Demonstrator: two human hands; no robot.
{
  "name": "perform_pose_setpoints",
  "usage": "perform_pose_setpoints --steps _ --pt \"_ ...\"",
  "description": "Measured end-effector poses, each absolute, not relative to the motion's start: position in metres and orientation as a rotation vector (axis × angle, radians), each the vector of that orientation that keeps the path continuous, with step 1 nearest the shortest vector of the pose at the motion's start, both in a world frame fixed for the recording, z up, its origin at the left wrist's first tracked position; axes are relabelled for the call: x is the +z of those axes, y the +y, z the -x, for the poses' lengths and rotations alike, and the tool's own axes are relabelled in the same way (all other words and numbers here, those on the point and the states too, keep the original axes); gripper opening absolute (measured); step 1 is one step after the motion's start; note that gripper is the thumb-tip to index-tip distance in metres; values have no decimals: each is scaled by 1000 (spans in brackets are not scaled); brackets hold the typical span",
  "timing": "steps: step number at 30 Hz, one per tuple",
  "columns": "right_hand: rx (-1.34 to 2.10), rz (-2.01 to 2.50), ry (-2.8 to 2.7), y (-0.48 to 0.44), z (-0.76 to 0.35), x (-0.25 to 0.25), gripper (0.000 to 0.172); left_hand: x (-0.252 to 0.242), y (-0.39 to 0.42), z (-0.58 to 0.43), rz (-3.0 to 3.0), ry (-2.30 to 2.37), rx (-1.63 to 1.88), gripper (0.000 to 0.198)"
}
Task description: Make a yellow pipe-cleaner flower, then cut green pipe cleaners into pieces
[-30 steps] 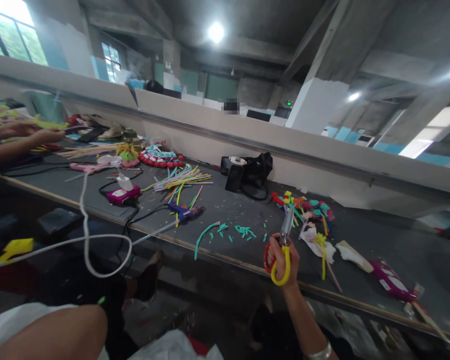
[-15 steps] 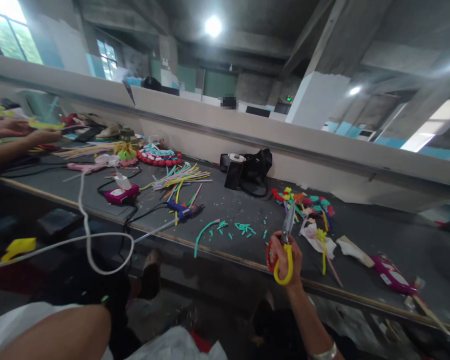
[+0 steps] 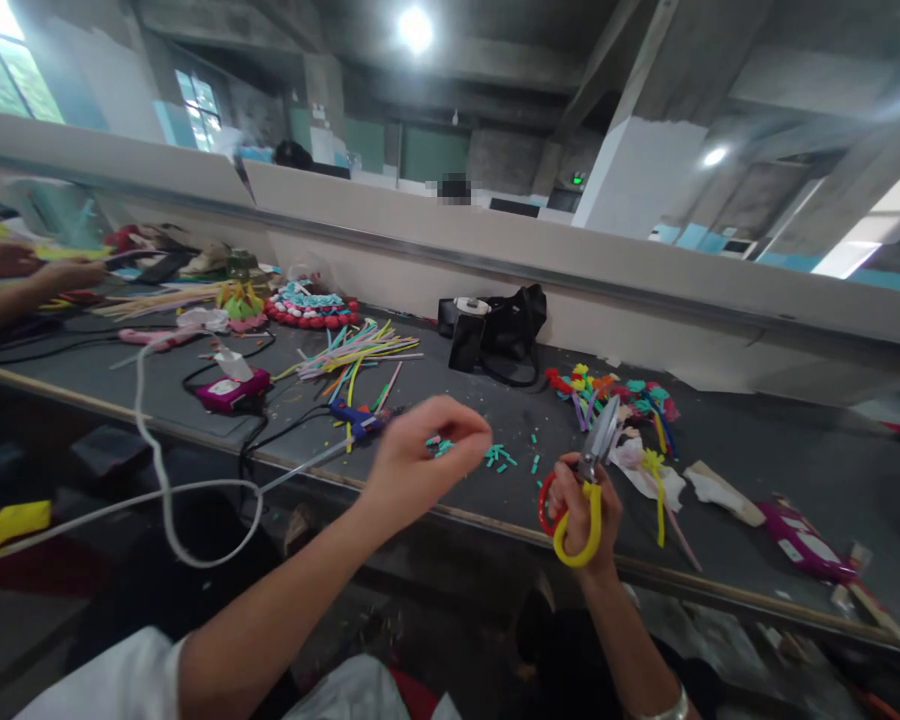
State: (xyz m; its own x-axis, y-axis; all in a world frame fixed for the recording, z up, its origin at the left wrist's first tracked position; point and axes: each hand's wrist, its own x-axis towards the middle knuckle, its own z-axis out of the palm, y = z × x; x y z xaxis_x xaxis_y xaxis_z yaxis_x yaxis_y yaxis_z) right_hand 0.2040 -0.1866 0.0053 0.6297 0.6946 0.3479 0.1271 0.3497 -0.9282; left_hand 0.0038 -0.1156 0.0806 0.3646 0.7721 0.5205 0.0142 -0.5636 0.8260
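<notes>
My right hand [image 3: 586,505] grips scissors [image 3: 601,440] with one red and one yellow handle, blades pointing up and slightly parted. Over the near part of the table, my left hand [image 3: 427,450] is curled, with thumb and forefinger tips close together. Whether anything is between those fingertips cannot be made out. Behind and beside it lie small cut teal pieces [image 3: 501,456], partly hidden by the hand. Left of this hand is a blue glue gun [image 3: 356,418]. Beyond the scissors sits a heap of colourful fuzzy flowers [image 3: 637,398].
Long coloured stems [image 3: 360,350] lie left of centre. A black bag [image 3: 514,325] and a phone [image 3: 467,343] stand by the partition. Magenta tissue packs [image 3: 232,390] lie at both sides. A white cable [image 3: 141,400] loops over the front edge. Another person's hands [image 3: 67,272] work at far left.
My left hand has come in from below and now hovers over the table, covering the long teal stem. My right hand has shifted slightly right, the scissors tilting right. The view has turned slightly.
</notes>
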Motion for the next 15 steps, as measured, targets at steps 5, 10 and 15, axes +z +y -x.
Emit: perform_pose_setpoints --steps 5,10,15 --pt "421 1182 -826 -178 -203 8 26 37 -73 -67 -2757 791 713 10" --pt "444 1191 -826 -169 -198 12 23 8 -61 -101 -2951 707 529 11" --pt "458 1234 -837 -163 -190 13 30 -3 -61 -111 -3048 637 380 9"
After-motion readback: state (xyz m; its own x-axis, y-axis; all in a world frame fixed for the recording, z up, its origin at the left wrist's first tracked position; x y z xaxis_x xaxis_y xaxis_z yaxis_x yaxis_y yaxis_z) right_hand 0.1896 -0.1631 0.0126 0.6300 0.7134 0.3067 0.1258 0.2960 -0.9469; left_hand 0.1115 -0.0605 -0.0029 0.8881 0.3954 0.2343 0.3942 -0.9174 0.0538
